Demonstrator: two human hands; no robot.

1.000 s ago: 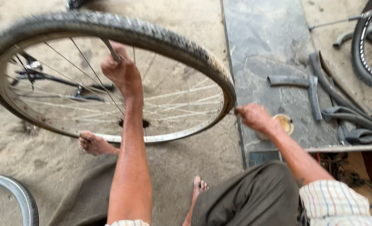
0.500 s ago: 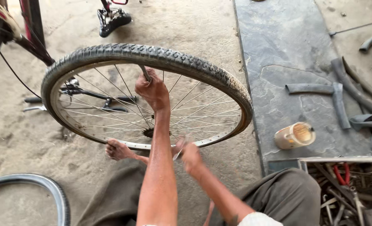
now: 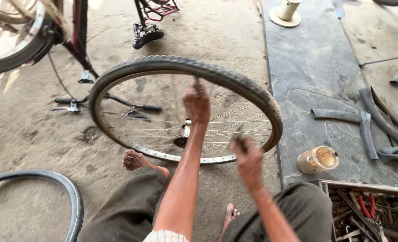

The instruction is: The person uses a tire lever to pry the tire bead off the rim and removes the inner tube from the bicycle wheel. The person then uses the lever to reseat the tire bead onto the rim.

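**A:** so what's the setup here? looks like a roadside repair spot

**B:** pretty much. Person sitting on the sandy ground, bare feet out front, with a bicycle wheel (image 3: 185,107) stood up on its rim right in front of them, tyre on it. Left hand (image 3: 197,104) is up at the top of the wheel, fingers curled shut around the inner edge of the tyre and rim, gripping it.

**A:** and the other one?

**B:** right hand (image 3: 248,160) is lower, in front of the wheel's right side near the spokes. It's blurred, fingers look bunched around something small and dark, but I can't tell what.

**A:** anything else lying around?

**B:** a stone slab (image 3: 315,71) to the right with strips of cut rubber tube (image 3: 338,116) and a small tin can (image 3: 317,159) on its side. Toolbox (image 3: 369,210) bottom right, a loose tyre (image 3: 60,188) bottom left, and a bicycle (image 3: 51,27) top left.
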